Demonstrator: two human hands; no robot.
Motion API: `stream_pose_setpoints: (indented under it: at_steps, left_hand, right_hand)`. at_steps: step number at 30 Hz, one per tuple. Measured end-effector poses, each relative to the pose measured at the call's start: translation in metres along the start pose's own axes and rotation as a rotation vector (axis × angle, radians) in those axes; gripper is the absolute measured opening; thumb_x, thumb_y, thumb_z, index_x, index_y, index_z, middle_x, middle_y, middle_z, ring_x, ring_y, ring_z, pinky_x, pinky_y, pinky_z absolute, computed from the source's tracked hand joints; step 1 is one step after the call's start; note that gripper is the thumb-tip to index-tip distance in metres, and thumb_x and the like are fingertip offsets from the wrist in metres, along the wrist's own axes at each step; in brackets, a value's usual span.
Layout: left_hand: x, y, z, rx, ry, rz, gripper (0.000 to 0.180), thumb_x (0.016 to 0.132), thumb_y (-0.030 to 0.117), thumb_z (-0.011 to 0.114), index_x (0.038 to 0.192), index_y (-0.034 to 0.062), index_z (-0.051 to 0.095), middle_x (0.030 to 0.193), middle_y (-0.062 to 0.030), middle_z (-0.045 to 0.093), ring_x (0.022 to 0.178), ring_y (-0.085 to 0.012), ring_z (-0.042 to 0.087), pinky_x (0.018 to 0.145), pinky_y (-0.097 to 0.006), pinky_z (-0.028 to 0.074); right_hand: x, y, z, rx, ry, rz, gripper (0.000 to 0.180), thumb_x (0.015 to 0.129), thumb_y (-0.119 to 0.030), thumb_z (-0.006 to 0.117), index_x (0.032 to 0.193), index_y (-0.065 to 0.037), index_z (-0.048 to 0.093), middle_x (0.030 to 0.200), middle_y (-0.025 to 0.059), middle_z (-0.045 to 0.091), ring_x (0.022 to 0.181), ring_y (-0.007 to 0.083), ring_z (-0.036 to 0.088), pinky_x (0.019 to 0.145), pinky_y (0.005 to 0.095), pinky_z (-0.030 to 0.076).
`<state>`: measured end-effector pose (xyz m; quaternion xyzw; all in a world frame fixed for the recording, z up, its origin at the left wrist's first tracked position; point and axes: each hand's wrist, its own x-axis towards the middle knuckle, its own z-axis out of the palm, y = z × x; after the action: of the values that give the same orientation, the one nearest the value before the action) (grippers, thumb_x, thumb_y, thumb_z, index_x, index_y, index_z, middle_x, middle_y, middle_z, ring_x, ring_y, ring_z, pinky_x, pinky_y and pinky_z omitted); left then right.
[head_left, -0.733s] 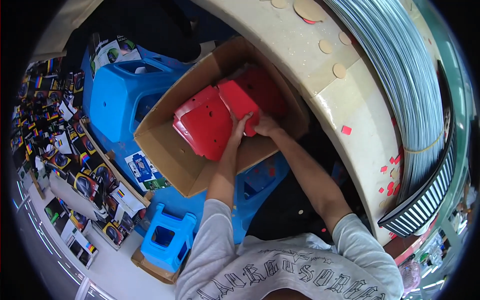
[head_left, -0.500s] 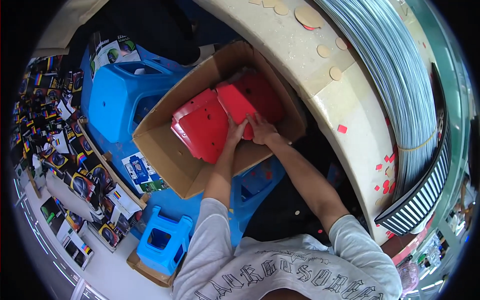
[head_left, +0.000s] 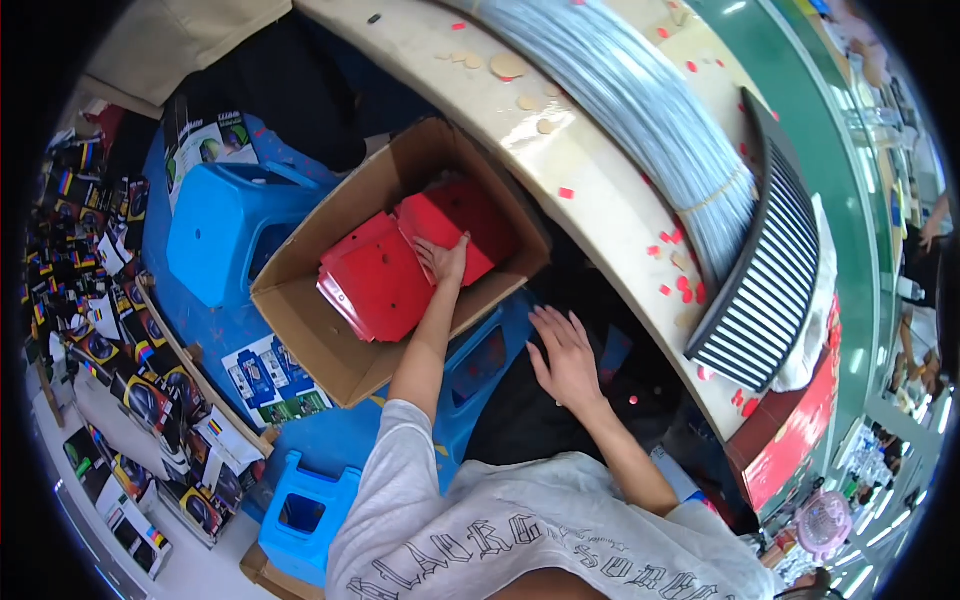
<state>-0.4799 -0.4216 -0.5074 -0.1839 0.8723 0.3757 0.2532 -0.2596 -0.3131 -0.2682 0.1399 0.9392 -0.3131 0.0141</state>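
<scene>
An uncovered cardboard box holds two stacks of flat red pieces side by side: a left stack with small dark holes and a right stack. My left hand lies on the red pieces where the stacks meet, its fingers stretched out and not wrapped round anything. Outside the box, my right hand is in the air beyond its right corner. Its fingers are spread and nothing is in them.
A blue plastic stool stands left of the box, a smaller one at lower left. Along the right curves a pale tabletop, bearing a bundle of thin grey rods, a black slatted piece and red scraps. Printed packaging covers the far left.
My right hand has lifted off the red pieces and moved out of the box toward me. My left hand stays on the stacks, fingers now more spread. The view has shifted.
</scene>
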Motion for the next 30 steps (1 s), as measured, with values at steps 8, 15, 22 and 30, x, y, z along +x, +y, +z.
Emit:
stream_pose_setpoints:
  at_steps: [8, 15, 22, 30]
  left_hand:
    - [0.007, -0.009, -0.010, -0.245, -0.400, 0.017, 0.130, 0.068, 0.047, 0.086, 0.159, 0.0003, 0.004, 0.163, -0.0240, 0.017, 0.150, -0.0337, 0.023, 0.122, -0.041, 0.024]
    - [-0.022, 0.029, -0.077, -0.455, 0.049, 0.133, 0.055, 0.092, 0.041, 0.067, 0.115, -0.0088, 0.057, 0.118, -0.0239, 0.065, 0.101, -0.0309, 0.066, 0.095, -0.039, 0.050]
    - [-0.268, 0.112, -0.127, -0.534, -0.113, 0.924, 0.048, 0.107, 0.027, 0.047, 0.073, -0.0032, 0.061, 0.068, -0.0118, 0.064, 0.069, -0.0184, 0.061, 0.073, -0.032, 0.049]
    - [-0.355, 0.231, -0.107, -0.215, -0.257, 1.044, 0.072, 0.091, 0.034, 0.075, 0.141, -0.0039, 0.039, 0.110, -0.0175, 0.066, 0.095, -0.0204, 0.065, 0.084, -0.032, 0.051]
  right_hand:
    - [-0.088, -0.020, 0.006, -0.122, 0.163, 0.307, 0.047, 0.094, -0.014, 0.057, 0.140, -0.005, 0.052, 0.157, 0.0138, 0.038, 0.148, 0.0321, 0.032, 0.116, 0.0542, 0.030]
    - [-0.114, -0.047, 0.022, 0.009, 0.299, 0.343, 0.044, 0.094, -0.019, 0.058, 0.136, -0.006, 0.056, 0.154, 0.0125, 0.042, 0.147, 0.0308, 0.033, 0.115, 0.0548, 0.032]
    - [-0.150, -0.027, 0.009, 0.169, 0.357, 0.198, 0.044, 0.094, -0.021, 0.062, 0.136, -0.008, 0.058, 0.153, 0.0102, 0.045, 0.146, 0.0284, 0.036, 0.115, 0.0509, 0.035]
    - [-0.168, -0.003, 0.021, 0.376, 0.554, 0.129, 0.037, 0.090, -0.018, 0.066, 0.126, -0.008, 0.065, 0.144, 0.0109, 0.055, 0.140, 0.0297, 0.044, 0.108, 0.0457, 0.042]
